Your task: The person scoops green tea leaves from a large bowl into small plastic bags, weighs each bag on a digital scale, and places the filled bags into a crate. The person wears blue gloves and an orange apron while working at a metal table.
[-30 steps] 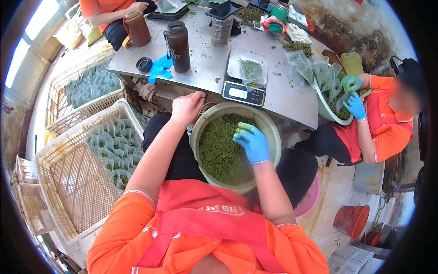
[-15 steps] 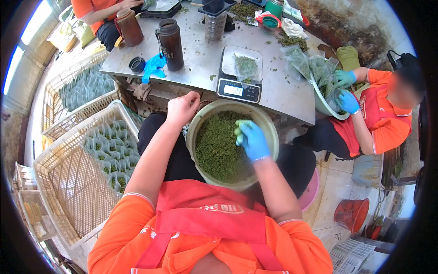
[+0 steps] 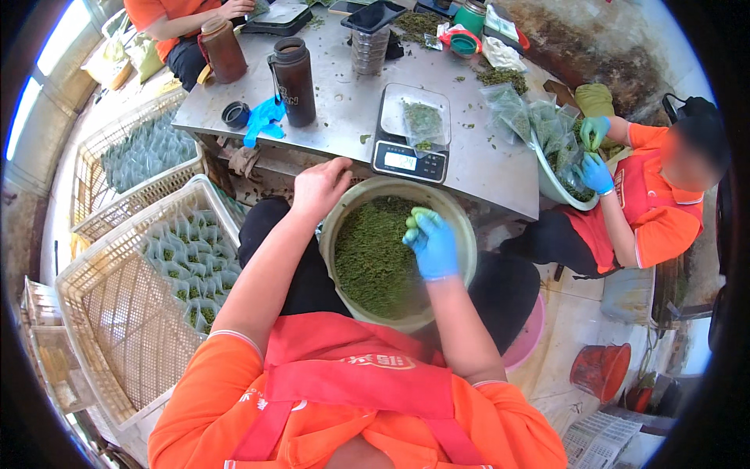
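Note:
A pale round tub (image 3: 467,266) sits between my knees, filled with small loose green leaves or buds (image 3: 375,254). Over its right half is my right hand (image 3: 433,244), in a blue glove with green fingertips. Its fingers are bent together, and whatever they may hold cannot be made out. My bare left hand (image 3: 320,190) is above the tub's far left rim, close to the table edge, with loosely bent fingers a little apart and nothing visible in them. Beyond the tub, a digital scale (image 3: 410,160) carries a clear plastic bag (image 3: 424,121) with some green contents.
Left are crates (image 3: 117,344) with upright filled bags (image 3: 191,266). On the metal table (image 3: 488,164) stand a dark bottle (image 3: 294,86), a brown jar (image 3: 224,51) and a blue glove (image 3: 264,119). A gloved co-worker (image 3: 648,187) at right handles a bag-filled basin (image 3: 558,184).
My left hand has shifted slightly right, and its fingers show more spread. My right hand has risen slightly away from me over the tub. The co-worker's hands have moved at their basin.

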`<state>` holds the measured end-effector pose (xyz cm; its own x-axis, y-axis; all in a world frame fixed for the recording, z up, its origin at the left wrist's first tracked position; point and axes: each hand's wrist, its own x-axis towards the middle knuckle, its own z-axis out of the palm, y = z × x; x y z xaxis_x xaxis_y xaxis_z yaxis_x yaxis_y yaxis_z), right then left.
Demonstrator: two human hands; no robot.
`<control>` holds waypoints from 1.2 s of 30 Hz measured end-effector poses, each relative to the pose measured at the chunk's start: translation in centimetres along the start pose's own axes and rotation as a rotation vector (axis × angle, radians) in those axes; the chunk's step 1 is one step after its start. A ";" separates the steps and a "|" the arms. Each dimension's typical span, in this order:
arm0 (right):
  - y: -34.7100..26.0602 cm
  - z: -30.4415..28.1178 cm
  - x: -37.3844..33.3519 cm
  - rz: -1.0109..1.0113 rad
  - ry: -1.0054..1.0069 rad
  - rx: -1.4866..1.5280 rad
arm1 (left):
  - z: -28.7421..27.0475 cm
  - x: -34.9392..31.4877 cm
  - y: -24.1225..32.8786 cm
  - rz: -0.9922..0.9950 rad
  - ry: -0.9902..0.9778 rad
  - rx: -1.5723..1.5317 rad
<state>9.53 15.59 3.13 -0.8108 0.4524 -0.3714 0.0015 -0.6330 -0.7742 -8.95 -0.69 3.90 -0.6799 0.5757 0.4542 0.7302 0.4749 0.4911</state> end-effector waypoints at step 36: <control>-5.7 6.1 9.3 -0.729 0.240 -1.756 | 0.0 1.8 -0.3 0.118 0.176 0.088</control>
<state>-1.61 19.55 7.21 -0.8415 0.4601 0.2831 0.3760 0.8751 -0.3048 -10.40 0.21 4.53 -0.5852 0.5091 0.6312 0.8030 0.4722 0.3636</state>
